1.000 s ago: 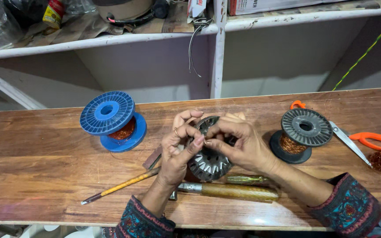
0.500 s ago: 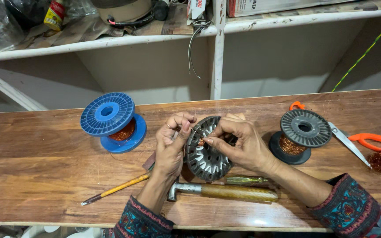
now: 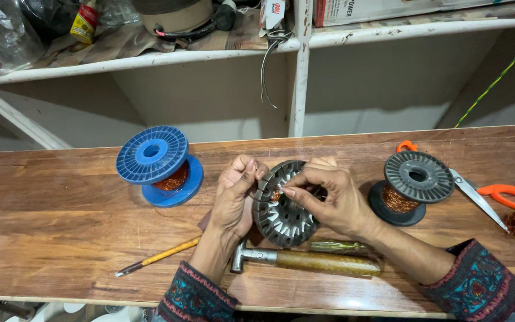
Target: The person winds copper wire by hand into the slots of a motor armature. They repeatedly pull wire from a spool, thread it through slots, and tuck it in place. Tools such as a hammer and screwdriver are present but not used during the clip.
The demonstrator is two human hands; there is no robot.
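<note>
Stator core [image 3: 284, 209] is held tilted by the left hand [image 3: 233, 200] at nine o'clock; the right hand's [image 3: 335, 200] grip, at three o'clock, is pinched at a slot.

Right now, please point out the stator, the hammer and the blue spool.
stator [image 3: 282, 216]: head view, on its slotted face.
hammer [image 3: 323, 262]: head view, on the wooden handle.
blue spool [image 3: 152, 154]: head view, on the top flange.
</note>
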